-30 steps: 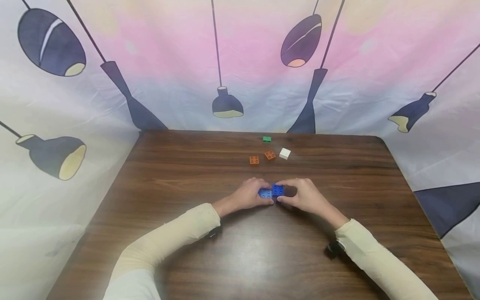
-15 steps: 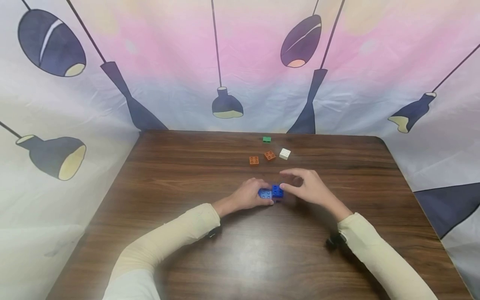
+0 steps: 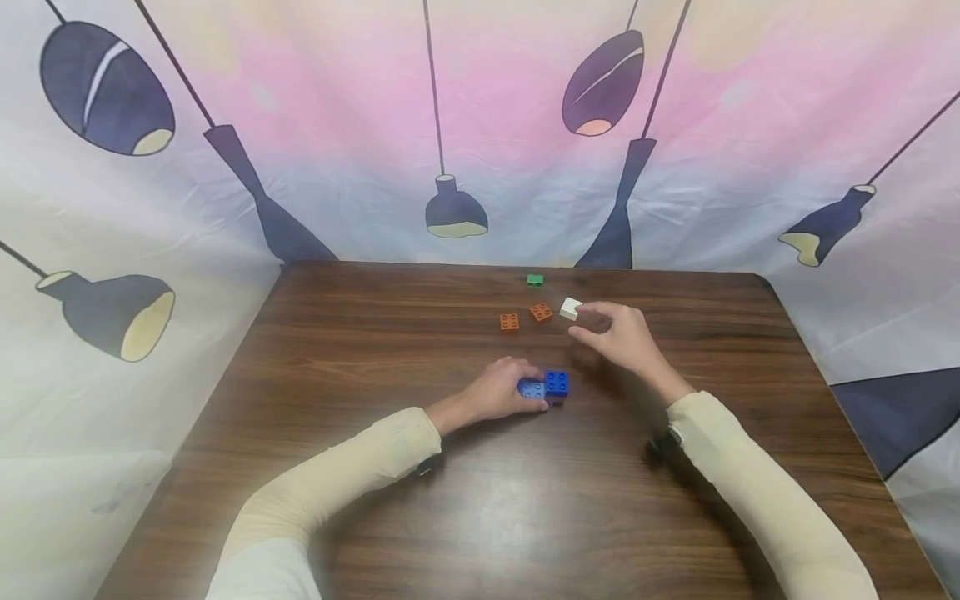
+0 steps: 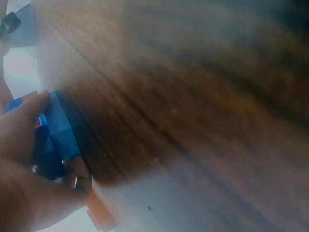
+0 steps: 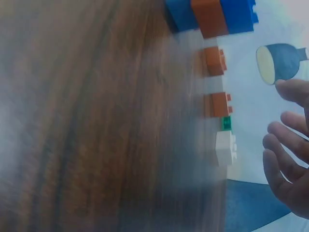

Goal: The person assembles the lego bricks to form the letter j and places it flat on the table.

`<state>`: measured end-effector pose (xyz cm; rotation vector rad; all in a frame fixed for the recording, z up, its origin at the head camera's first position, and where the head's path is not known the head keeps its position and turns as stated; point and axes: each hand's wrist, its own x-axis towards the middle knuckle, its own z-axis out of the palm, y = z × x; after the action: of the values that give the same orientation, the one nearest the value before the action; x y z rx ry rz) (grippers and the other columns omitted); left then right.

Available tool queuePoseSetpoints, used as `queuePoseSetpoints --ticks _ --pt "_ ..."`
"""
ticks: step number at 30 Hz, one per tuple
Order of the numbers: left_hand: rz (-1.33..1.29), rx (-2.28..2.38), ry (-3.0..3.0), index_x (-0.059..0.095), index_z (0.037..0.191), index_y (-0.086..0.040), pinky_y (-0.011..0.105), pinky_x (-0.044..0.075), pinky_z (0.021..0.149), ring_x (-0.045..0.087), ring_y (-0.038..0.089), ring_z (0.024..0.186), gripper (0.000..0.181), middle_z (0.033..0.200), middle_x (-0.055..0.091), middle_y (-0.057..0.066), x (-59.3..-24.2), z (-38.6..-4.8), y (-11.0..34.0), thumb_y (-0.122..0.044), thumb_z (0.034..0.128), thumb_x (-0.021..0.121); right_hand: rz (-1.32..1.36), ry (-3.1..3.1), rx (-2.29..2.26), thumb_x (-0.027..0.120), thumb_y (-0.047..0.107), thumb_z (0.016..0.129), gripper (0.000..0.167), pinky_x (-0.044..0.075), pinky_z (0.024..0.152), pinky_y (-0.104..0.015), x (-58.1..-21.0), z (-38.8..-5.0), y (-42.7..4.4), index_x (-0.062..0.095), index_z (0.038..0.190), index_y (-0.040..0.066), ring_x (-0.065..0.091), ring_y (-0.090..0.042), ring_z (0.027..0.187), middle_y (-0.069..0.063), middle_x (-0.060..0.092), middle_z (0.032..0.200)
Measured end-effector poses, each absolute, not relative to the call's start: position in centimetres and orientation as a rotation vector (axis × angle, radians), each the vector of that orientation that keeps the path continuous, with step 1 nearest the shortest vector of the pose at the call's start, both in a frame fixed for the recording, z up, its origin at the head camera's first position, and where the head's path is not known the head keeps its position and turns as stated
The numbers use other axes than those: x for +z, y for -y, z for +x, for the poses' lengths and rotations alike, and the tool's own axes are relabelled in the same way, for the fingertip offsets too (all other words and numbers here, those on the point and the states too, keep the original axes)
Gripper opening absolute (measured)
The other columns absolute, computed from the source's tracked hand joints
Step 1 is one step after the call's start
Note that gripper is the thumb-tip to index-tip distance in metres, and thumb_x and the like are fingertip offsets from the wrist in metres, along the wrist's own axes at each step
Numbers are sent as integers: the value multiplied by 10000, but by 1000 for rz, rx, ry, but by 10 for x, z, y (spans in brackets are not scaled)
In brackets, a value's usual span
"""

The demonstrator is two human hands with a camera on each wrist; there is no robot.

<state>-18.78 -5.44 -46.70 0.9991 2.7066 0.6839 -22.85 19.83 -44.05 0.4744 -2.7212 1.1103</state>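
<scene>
On the table, the left hand (image 3: pixel 504 388) grips a group of joined blue bricks, its fingers and thumb around the light blue brick (image 3: pixel 533 390). A darker blue brick (image 3: pixel 557 382) stands out at the right of that hand. The right wrist view shows an orange brick (image 5: pixel 209 18) between blue bricks in this group. Farther back, the right hand (image 3: pixel 626 337) hovers beside the white brick (image 3: pixel 570 308), thumb and fingers apart. In the right wrist view a gap separates the hand (image 5: pixel 289 150) from the white brick (image 5: pixel 224 148), and nothing is between its fingers.
Two orange bricks (image 3: pixel 509 322) (image 3: pixel 541 312) lie left of the white brick. A small green brick (image 3: pixel 535 281) is close to the far edge of the wooden table (image 3: pixel 360 333). Behind the table hangs a cloth printed with lamps (image 3: pixel 456 208).
The right hand has let go of the darker blue brick and moved back and slightly right, toward the white brick. The left hand keeps its place and its grip.
</scene>
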Motion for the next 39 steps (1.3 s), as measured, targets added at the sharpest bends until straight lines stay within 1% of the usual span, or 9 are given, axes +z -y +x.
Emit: queuePoseSetpoints --ticks 6,10,13,16,20,29,34,39 --pt "993 674 -2709 704 1279 -111 368 492 921 639 204 1069 513 1222 716 54 -466 -187 55 -418 878 796 384 2752 1086 817 311 874 468 571 671 -426 -445 -246 -199 708 1262 73 740 -249 777 -190 741 1127" --pt "995 678 -2705 703 1280 -110 372 491 927 639 207 1073 514 1224 714 58 -466 -187 55 -414 877 798 361 2764 1057 819 318 872 495 548 716 -445 -448 -255 -198 697 1280 66 715 -261 764 -182 736 1149" --pt "998 673 -2704 705 1277 -113 360 489 919 637 204 1066 512 1217 715 57 -466 -187 54 -417 875 799 349 2766 1057 814 320 878 506 542 775 -466 -451 -262 -199 689 1288 51 706 -280 812 -174 736 1150" --pt "1005 669 -2708 709 1269 -116 349 489 906 636 203 1055 507 1207 717 54 -466 -187 54 -418 873 799 332 2768 1069 819 321 873 506 539 797 -477 -454 -268 -200 693 1279 45 702 -294 875 -168 740 1129" --pt "1007 676 -2710 710 1269 -114 342 491 890 635 201 1051 505 1201 718 52 -466 -186 55 -416 874 800 311 2788 1074 817 344 870 522 523 817 -482 -458 -275 -201 691 1280 44 683 -307 908 -168 739 1118" --pt "1007 672 -2707 707 1270 -111 349 491 895 634 208 1055 508 1201 716 56 -464 -186 55 -415 874 799 305 2803 1100 825 341 864 561 538 807 -477 -466 -283 -200 670 1298 20 707 -307 890 -185 745 1058" --pt "1015 674 -2707 710 1262 -103 358 495 900 638 212 1051 507 1192 719 63 -463 -186 55 -408 868 806 297 2825 1128 817 359 871 594 550 823 -488 -469 -286 -198 652 1315 0 708 -323 934 -208 734 1096" --pt "1009 661 -2709 708 1270 -108 366 494 917 637 215 1073 511 1212 716 59 -464 -187 55 -416 873 799 282 2833 1139 822 352 867 594 555 823 -490 -471 -288 -197 652 1318 5 706 -329 940 -208 729 1111"
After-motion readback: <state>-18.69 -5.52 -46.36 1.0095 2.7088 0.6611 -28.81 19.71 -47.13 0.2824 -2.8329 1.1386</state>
